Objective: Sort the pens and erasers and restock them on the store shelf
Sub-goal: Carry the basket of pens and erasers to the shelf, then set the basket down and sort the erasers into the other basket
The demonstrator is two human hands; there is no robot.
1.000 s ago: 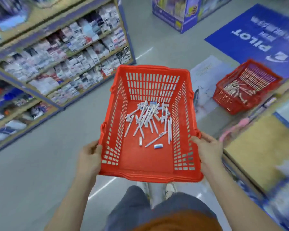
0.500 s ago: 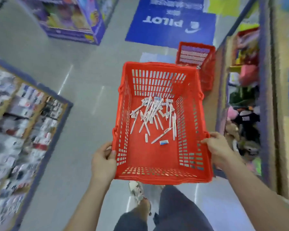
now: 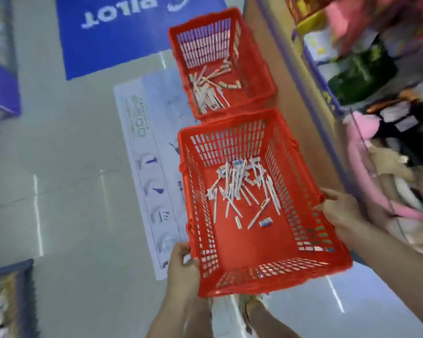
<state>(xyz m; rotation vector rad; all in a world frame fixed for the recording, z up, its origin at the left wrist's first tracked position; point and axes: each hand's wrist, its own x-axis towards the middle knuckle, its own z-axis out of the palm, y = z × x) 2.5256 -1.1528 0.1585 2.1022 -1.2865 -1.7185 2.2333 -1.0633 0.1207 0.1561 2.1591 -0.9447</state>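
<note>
I carry a red plastic basket point(image 3: 274, 284) in front of me. My left hand point(image 3: 181, 269) grips its left rim near the front corner, and my right hand point(image 3: 340, 213) grips the right rim. Inside lies a loose pile of white pens point(image 3: 239, 184) and a small blue-and-white eraser point(image 3: 266, 222). A second red basket point(image 3: 259, 69) stands on the floor just beyond it, holding more white pens point(image 3: 205, 93). The view is motion-blurred.
A store shelf point(image 3: 366, 98) with bags and soft goods runs along the right. A blue PILOT floor mat point(image 3: 103, 45) and a white poster point(image 3: 144, 167) lie on the grey floor. Display boxes stand at far left point(image 3: 0, 89).
My view has swung right along the aisle. The carried basket has come up close behind the floor basket, next to the right-hand shelf. Both hands keep their grip on the rims.
</note>
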